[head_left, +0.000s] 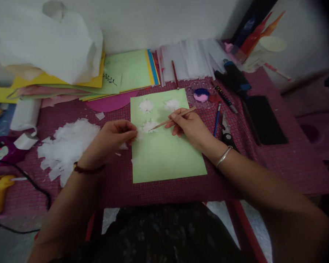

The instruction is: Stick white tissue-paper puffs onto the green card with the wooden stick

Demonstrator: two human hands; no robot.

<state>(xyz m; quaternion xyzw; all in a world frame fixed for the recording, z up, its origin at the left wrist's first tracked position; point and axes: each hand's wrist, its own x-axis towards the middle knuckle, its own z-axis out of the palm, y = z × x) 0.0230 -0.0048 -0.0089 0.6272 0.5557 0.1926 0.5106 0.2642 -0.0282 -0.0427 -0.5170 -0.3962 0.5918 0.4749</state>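
Observation:
A light green sheet of paper point(168, 157) lies in front of me, bearing three white fluffy paper tufts. Two tufts sit near its top: one at the left point(146, 106) and another at the right point(172, 105). My right hand point(188, 126) pinches a thin wooden stick point(175, 118), whose pointed end touches the lower tuft point(150, 126). At the sheet's left edge, my left hand point(120, 133) has thumb and fingers pressed together on a faint, pale piece of tissue paper point(139, 133). Beside that wrist spreads a heap of white tissue squares point(71, 142).
To the right lie a paint palette point(201, 95), a blue brush point(217, 118), a craft knife point(227, 128) and a black flat-bladed tool point(264, 120). Coloured papers point(134, 69) and clear sticks point(186, 58) line the wall. A yellow glue gun point(0, 193) with a cord is at left.

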